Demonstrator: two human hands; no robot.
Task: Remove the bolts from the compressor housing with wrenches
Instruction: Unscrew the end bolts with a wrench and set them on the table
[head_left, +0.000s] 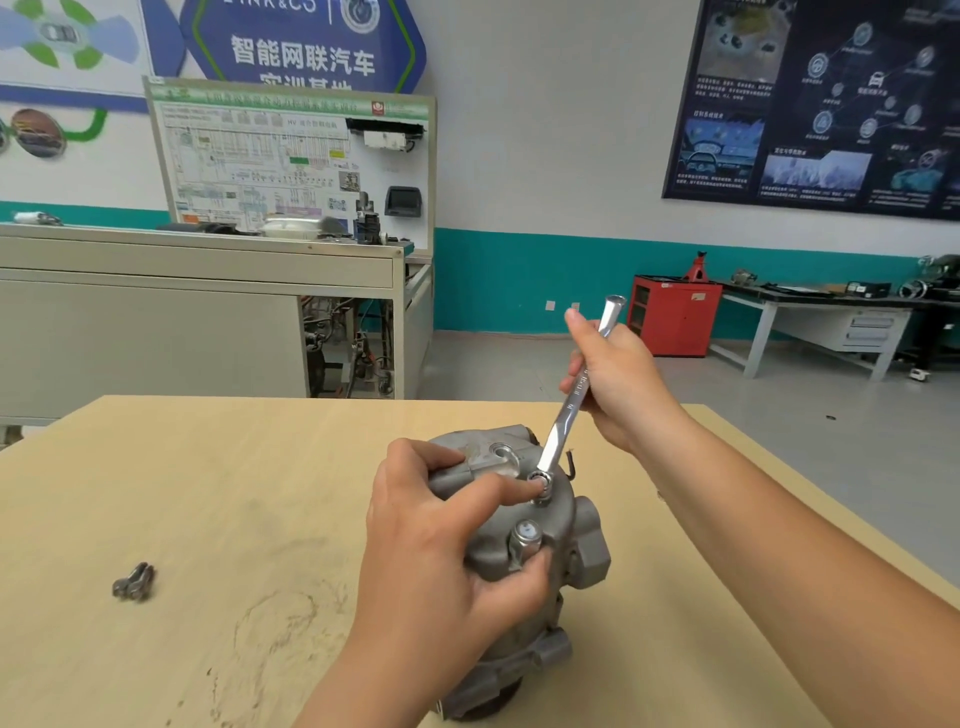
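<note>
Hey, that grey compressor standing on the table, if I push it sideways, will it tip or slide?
Probably heavy for its size: the compressor looks like thick cast metal. It stands on end, so a high push might tip it; the left hand grips it, likely steadying. On its side, the rounded body could roll.

— What do you count from your end?
— I see one housing (561, 519), one wrench (553, 441) and one table (208, 467).
— Hands?
— Two: a left hand (431, 545) and a right hand (618, 384).
— Loose bolts (134, 581)?
— Two, I think; they're too blurred for me to be sure.
</note>
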